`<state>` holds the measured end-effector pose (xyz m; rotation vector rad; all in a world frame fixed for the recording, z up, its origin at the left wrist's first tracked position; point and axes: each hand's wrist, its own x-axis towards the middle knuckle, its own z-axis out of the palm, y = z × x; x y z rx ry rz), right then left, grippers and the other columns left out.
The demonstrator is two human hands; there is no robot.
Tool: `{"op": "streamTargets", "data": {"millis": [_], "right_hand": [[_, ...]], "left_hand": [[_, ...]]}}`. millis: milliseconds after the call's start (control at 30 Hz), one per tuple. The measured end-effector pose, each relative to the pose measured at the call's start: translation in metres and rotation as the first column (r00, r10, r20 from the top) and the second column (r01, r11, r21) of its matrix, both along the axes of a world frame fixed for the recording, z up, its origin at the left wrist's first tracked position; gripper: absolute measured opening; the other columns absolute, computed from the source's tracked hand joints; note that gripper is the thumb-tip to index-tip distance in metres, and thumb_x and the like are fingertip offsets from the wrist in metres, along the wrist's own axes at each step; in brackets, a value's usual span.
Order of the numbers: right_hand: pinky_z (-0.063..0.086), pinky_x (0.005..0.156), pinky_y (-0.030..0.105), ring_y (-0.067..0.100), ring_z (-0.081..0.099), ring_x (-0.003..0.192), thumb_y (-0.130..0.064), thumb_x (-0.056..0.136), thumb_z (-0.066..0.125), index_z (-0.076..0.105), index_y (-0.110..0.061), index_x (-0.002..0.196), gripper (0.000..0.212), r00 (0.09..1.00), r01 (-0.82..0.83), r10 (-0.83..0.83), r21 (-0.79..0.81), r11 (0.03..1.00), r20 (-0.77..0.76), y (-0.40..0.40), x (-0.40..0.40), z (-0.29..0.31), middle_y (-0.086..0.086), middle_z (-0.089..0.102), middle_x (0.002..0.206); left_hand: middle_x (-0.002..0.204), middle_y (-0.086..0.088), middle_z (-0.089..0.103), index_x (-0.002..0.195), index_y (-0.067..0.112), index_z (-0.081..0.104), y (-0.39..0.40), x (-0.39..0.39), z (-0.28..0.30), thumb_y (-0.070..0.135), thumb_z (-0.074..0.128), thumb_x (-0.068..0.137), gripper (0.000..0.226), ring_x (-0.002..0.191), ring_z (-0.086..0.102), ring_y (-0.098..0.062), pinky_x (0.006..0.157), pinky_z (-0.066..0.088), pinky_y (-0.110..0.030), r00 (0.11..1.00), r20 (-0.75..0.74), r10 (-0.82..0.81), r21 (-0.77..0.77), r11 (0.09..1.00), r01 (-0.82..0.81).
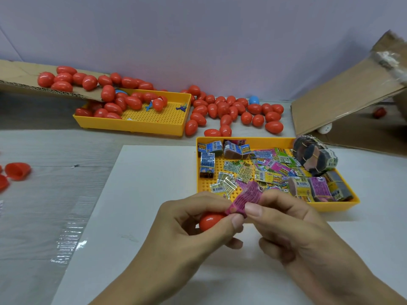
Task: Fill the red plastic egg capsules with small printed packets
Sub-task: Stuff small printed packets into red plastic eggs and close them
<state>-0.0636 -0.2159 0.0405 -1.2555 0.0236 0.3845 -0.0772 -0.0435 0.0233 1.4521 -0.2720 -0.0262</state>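
My left hand (189, 225) grips a red egg capsule (210, 220) above the white sheet. A pink printed packet (244, 199) stands at the capsule's mouth, pinched between my right hand's (286, 221) thumb and fingers, with my left thumb touching its lower end. Just behind my hands, a yellow tray (242, 140) holds several loose and bundled printed packets (271, 172). Whether the packet's lower end sits inside the capsule is hidden by my fingers.
Several closed red eggs (231, 111) lie on the table at the back. A second yellow tray (154, 124) holds more, under a cardboard flap (17, 78). Open red capsule halves (17, 170) lie at far left. A cardboard box (352, 102) stands at right.
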Motion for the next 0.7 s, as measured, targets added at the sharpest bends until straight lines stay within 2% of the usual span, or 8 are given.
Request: {"op": "streamTargets", "data": {"millis": [33, 100, 167, 233, 267, 333, 500, 700], "right_hand": [[0.027, 0.037, 0.017, 0.006, 0.031, 0.042, -0.023, 0.054, 0.085, 0.073, -0.018, 0.071, 0.021, 0.997, 0.034, -0.030, -0.049, 0.998, 0.076, -0.001, 0.000, -0.002, -0.004, 0.043, 0.055], [0.039, 0.046, 0.020, 0.009, 0.046, 0.053, -0.017, 0.062, 0.079, 0.074, -0.025, 0.091, 0.031, 0.938, 0.137, -0.058, -0.211, 0.968, 0.341, -0.004, 0.000, -0.004, -0.006, 0.056, 0.072], [0.047, 0.061, 0.026, 0.011, 0.060, 0.074, -0.012, 0.069, 0.075, 0.067, -0.035, 0.115, 0.052, 0.787, 0.240, 0.024, -0.342, 0.909, 0.617, -0.007, -0.001, -0.004, -0.009, 0.062, 0.099], [0.047, 0.074, 0.026, 0.019, 0.063, 0.097, -0.012, 0.075, 0.074, 0.063, -0.036, 0.122, 0.054, 0.601, 0.336, 0.170, -0.440, 0.833, 0.781, -0.009, -0.002, -0.004, -0.003, 0.057, 0.120], [0.046, 0.079, 0.026, 0.021, 0.061, 0.104, -0.015, 0.078, 0.071, 0.065, -0.034, 0.118, 0.045, 0.531, 0.377, 0.233, -0.474, 0.796, 0.815, -0.010, -0.001, -0.003, -0.001, 0.055, 0.124], [0.046, 0.081, 0.030, 0.022, 0.058, 0.110, -0.020, 0.081, 0.065, 0.071, -0.031, 0.106, 0.028, 0.490, 0.421, 0.276, -0.502, 0.755, 0.827, -0.010, -0.001, -0.002, 0.001, 0.055, 0.125], [0.045, 0.083, 0.034, 0.021, 0.055, 0.115, -0.027, 0.079, 0.064, 0.072, -0.026, 0.088, 0.012, 0.532, 0.428, 0.301, -0.558, 0.711, 0.792, -0.010, -0.001, -0.002, -0.005, 0.054, 0.124], [0.034, 0.095, 0.020, 0.020, 0.048, 0.120, -0.035, 0.080, 0.063, 0.070, -0.030, 0.087, 0.011, 0.558, 0.375, 0.400, -0.651, 0.659, 0.727, -0.013, 0.001, -0.002, -0.009, 0.056, 0.122]], "left_hand": [[0.087, -0.014, 0.068, 0.087, 0.007, 0.079, 0.001, 0.001, 0.000, 0.022, 0.076, 0.076, 0.019, 0.074, 0.068, -0.026, 0.063, 0.060, -0.030, 1.000, 0.009, 0.011, 0.018, 1.000, -0.012], [0.086, -0.012, 0.068, 0.085, 0.008, 0.079, 0.004, 0.002, 0.000, 0.022, 0.076, 0.075, 0.017, 0.070, 0.067, -0.023, 0.058, 0.060, -0.032, 0.997, 0.057, 0.043, 0.079, 0.996, -0.048], [0.086, -0.010, 0.069, 0.081, 0.010, 0.078, 0.006, 0.002, 0.001, 0.022, 0.077, 0.075, 0.014, 0.069, 0.068, -0.023, 0.053, 0.060, -0.039, 0.989, 0.132, 0.072, 0.150, 0.984, -0.092], [0.086, -0.008, 0.069, 0.080, 0.011, 0.077, 0.006, 0.001, 0.001, 0.022, 0.078, 0.075, 0.012, 0.069, 0.068, -0.025, 0.049, 0.058, -0.046, 0.979, 0.184, 0.089, 0.193, 0.973, -0.125], [0.086, -0.008, 0.069, 0.080, 0.012, 0.077, 0.007, 0.001, 0.001, 0.023, 0.077, 0.075, 0.012, 0.071, 0.067, -0.025, 0.047, 0.057, -0.047, 0.973, 0.207, 0.097, 0.217, 0.966, -0.143], [0.085, -0.006, 0.069, 0.079, 0.016, 0.077, 0.008, 0.001, 0.001, 0.025, 0.077, 0.076, 0.010, 0.074, 0.067, -0.025, 0.046, 0.055, -0.048, 0.964, 0.241, 0.110, 0.245, 0.954, -0.170], [0.084, -0.004, 0.068, 0.076, 0.019, 0.076, 0.010, 0.002, 0.002, 0.026, 0.077, 0.075, 0.007, 0.075, 0.066, -0.025, 0.045, 0.055, -0.048, 0.961, 0.254, 0.108, 0.254, 0.952, -0.174], [0.084, 0.002, 0.068, 0.076, 0.019, 0.078, 0.009, 0.000, 0.006, 0.028, 0.076, 0.077, 0.009, 0.070, 0.067, -0.018, 0.048, 0.055, -0.042, 0.966, 0.255, 0.032, 0.329, 0.937, -0.118]]}}
